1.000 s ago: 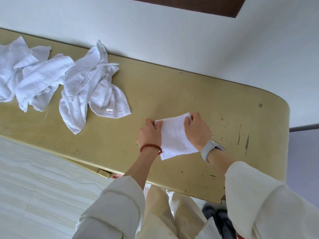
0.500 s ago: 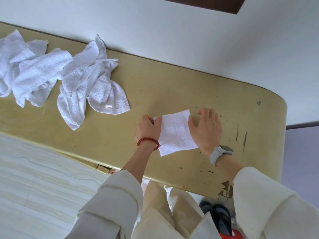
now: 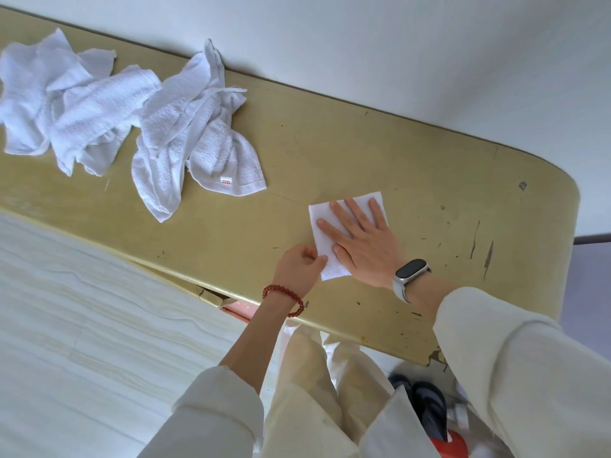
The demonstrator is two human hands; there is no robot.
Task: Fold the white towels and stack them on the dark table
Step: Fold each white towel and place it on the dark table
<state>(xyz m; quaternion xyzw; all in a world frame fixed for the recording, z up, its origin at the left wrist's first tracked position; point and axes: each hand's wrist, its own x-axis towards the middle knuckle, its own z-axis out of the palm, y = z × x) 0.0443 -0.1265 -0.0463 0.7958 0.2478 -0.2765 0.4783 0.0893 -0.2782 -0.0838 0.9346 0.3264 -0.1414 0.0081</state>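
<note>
Under the flat right hand (image 3: 363,239), folded towel (image 3: 322,213) half hidden; left hand (image 3: 299,267) pinches its edge.

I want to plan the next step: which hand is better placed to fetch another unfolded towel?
Probably the left. The left hand only pinches the folded towel at its edge and is nearer the crumpled towels. The right hand presses flat on it.

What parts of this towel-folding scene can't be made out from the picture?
- Folded towel: the right hand lies flat over most of it, so its layers cannot be counted.
- Crumpled towels: the pile is tangled and runs to the left edge, so their number is unclear.
- Small tag on one towel: too small to read.
- Shoes and a red object: partly hidden by the table and sleeves.
</note>
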